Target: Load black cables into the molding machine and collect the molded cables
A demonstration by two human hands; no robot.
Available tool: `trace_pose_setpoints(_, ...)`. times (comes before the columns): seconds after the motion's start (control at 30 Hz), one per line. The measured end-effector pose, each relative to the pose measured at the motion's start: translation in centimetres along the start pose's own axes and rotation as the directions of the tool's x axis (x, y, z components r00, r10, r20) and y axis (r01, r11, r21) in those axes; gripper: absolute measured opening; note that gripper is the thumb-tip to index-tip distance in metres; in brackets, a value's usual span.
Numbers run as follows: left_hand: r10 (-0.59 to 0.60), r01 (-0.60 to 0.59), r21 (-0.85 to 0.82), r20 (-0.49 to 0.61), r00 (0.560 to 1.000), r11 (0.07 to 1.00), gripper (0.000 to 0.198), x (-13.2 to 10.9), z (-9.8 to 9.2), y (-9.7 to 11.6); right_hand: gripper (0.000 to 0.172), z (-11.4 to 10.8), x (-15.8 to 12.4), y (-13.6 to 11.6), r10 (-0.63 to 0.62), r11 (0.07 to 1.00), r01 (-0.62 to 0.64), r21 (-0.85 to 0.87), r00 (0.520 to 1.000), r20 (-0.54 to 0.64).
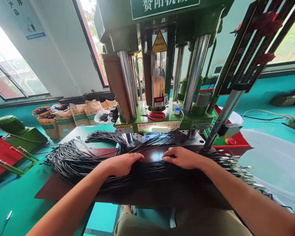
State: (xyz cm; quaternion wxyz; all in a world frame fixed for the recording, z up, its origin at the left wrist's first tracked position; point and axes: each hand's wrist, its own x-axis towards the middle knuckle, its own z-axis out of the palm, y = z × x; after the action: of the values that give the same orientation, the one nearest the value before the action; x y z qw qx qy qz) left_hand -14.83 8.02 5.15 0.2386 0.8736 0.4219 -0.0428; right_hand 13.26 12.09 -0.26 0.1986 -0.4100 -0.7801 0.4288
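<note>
A thick bundle of thin black cables (pixel 73 160) lies across a dark red work board (pixel 51 191) in front of me. My left hand (pixel 123 163) rests palm down on the bundle, fingers curled over the cables. My right hand (pixel 180 157) also lies on the bundle, fingers bent and pressed to the cables near the board's far edge. The cables' metal-tipped ends (pixel 238 167) fan out to the right. Right behind my hands stands a green vertical press machine (pixel 162 121) with chrome columns.
Red-handled scissors (pixel 156 115) and a tape roll (pixel 177 110) lie on the machine's green base. Sacks of material (pixel 64 119) stand at the back left. A white tub (pixel 272 157) is at the right. A person sits behind the machine (pixel 158 86).
</note>
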Motion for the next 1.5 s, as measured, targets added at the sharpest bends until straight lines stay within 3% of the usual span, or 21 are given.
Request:
trace_pose_setpoints(0.1, -0.026, 0.023, 0.046, 0.075, 0.997, 0.999, 0.056, 0.4, -1.1, 0.0, 0.034, -0.2, -0.5, -0.5, -0.066, 0.973, 0.077, -0.218, 0.996, 0.059)
trace_pose_setpoints(0.2, -0.034, 0.028, 0.083, 0.076, 0.997, 0.996, 0.043, 0.9, -1.0, -0.3, 0.034, 0.3, -0.5, -1.5, -0.101, 0.932, 0.123, -0.341, 0.991, 0.082)
trace_pose_setpoints(0.33, -0.015, 0.011, 0.12, 0.034, 0.999, 0.993, 0.028, 1.2, -0.2, -0.9, 0.029, 1.8, 0.3, -2.6, -0.13, 0.929, 0.148, -0.34, 0.989, 0.075)
trace_pose_setpoints(0.57, 0.04, -0.033, 0.137, -0.053, 0.998, 0.99, 0.022, 0.9, 0.2, -1.0, 0.016, 4.1, 1.7, -3.4, -0.179, 0.924, 0.174, -0.341, 0.984, 0.018)
trace_pose_setpoints(0.73, 0.027, -0.02, 0.095, -0.072, 0.997, 0.995, 0.025, 0.6, -0.4, -0.6, 0.016, 4.4, 1.7, -3.9, -0.181, 0.916, 0.15, -0.371, 0.982, -0.051)
trace_pose_setpoints(0.93, 0.025, -0.024, 0.078, -0.013, 1.0, 0.997, 0.037, 0.3, -1.2, -0.5, 0.019, 4.8, 1.6, -4.2, -0.163, 0.897, 0.101, -0.431, 0.98, -0.11)
trace_pose_setpoints(1.23, -0.063, 0.07, 0.115, -0.057, 0.996, 0.991, 0.014, 0.7, -0.5, -0.3, 0.02, 5.3, 1.6, -4.0, -0.175, 0.86, 0.096, -0.5, 0.978, -0.114)
trace_pose_setpoints(1.5, -0.057, 0.065, 0.118, -0.069, 0.996, 0.991, 0.011, 0.9, -0.1, -0.5, 0.023, 5.1, 1.7, -3.9, -0.148, 0.868, 0.091, -0.488, 0.986, -0.079)
